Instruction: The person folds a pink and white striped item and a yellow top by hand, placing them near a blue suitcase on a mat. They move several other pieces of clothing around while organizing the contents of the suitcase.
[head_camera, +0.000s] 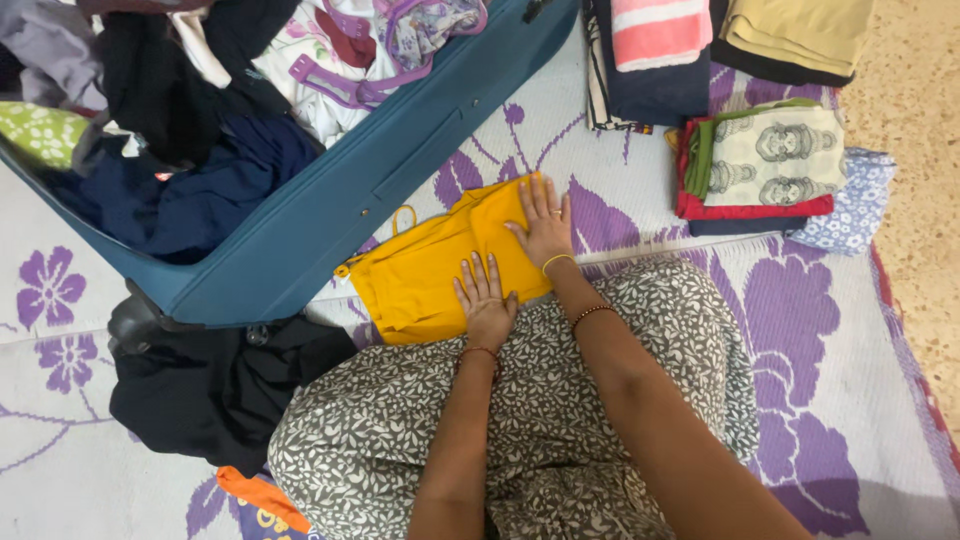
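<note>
Folded yellow garment (440, 265) is lying on the floral mat (800, 330) beside the blue suitcase (330, 220). Left hand (487, 300) and right hand (545, 225) are pressing it, fingers spread flat, gripping nothing. Soft, light cloth, probably best lifted by its folded edges.

both arms reach forward – left grip (487, 302) and right grip (544, 226) flat, fingers spread

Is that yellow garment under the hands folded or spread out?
Folded. The yellow garment lies as a compact rectangle with layered edges on the mat, both hands, left hand and right hand, pressed flat on it.
</note>
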